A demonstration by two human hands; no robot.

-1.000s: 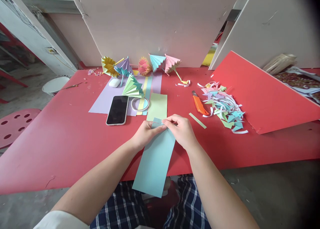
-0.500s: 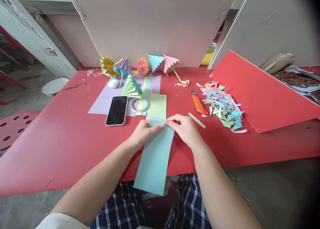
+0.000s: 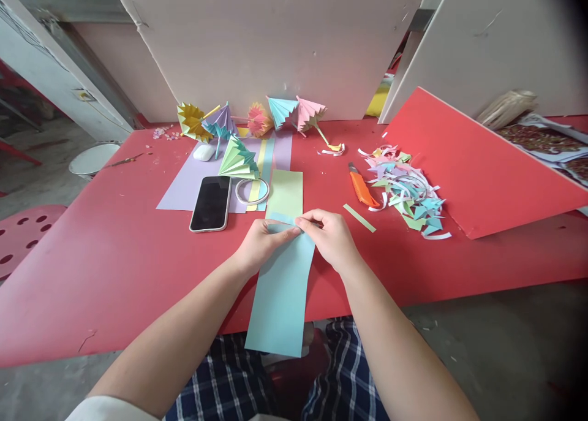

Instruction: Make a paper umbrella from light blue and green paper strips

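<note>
A long strip of light blue paper (image 3: 281,298) runs toward me and hangs past the table's front edge. Its far end is folded over in a narrow band, pinched by both hands. My left hand (image 3: 264,244) is closed on the left of this fold, thumb on top. On the right of it, my right hand (image 3: 329,236) is closed too, its fingertips meeting the left thumb near the middle. Just beyond the fold lies a pale green paper strip (image 3: 287,191), partly covered by the blue one.
A phone (image 3: 210,204), a tape roll (image 3: 252,192) and lilac paper (image 3: 179,191) lie left of centre. Several folded paper umbrellas (image 3: 239,159) stand behind. An orange cutter (image 3: 362,188), a thin green strip (image 3: 359,217) and a scrap pile (image 3: 408,191) are on the right, beside a tilted red board (image 3: 487,170).
Both hands stay on the folded end and my right fingertips have shifted slightly left along it. The whole view has moved a little; the other things lie as before.
</note>
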